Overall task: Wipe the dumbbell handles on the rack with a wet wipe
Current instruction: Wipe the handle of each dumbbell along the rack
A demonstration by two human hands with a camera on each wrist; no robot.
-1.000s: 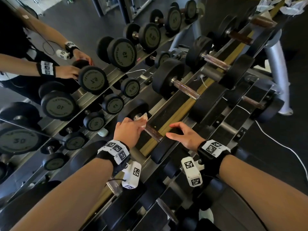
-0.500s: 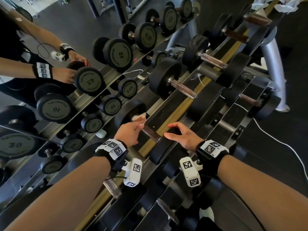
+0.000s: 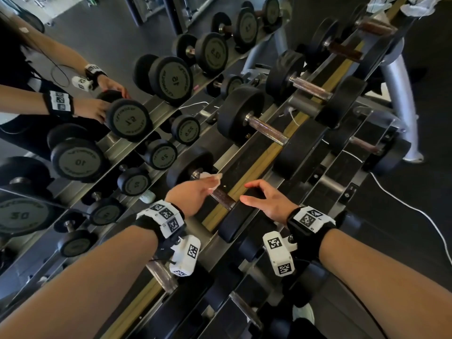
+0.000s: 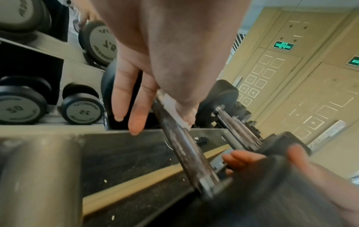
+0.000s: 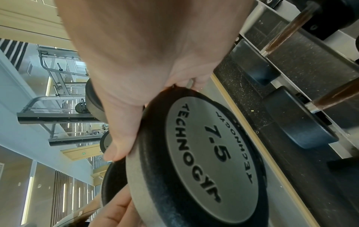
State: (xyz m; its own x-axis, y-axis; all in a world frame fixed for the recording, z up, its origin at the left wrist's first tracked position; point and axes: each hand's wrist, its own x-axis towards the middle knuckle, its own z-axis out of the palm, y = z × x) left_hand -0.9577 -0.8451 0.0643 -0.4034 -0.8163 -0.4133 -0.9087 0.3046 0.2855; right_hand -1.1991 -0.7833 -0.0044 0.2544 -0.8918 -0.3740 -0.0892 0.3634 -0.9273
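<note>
A black dumbbell lies across the rack (image 3: 247, 165), its brown handle (image 3: 223, 198) in the middle of the head view. My left hand (image 3: 208, 189) pinches a white wet wipe (image 3: 210, 177) against the far end of that handle. In the left wrist view the thumb presses the wet wipe (image 4: 175, 109) onto the handle (image 4: 186, 150), with the fingers (image 4: 134, 110) down the other side. My right hand (image 3: 254, 194) grips the near head (image 3: 237, 223). The right wrist view shows this head (image 5: 204, 153), marked 7.5, under the palm.
Larger dumbbells (image 3: 266, 128) sit further along the rack, smaller ones on the lower tier (image 3: 362, 145). A mirror at the left reflects the dumbbells (image 3: 127, 118) and the person. Crumpled wipes (image 3: 418, 6) lie at the rack's far end. A white cable (image 3: 415, 209) crosses the floor at the right.
My left hand has rolled a little on the handle with the wipe under it. My right hand has kept its hold on the near head.
</note>
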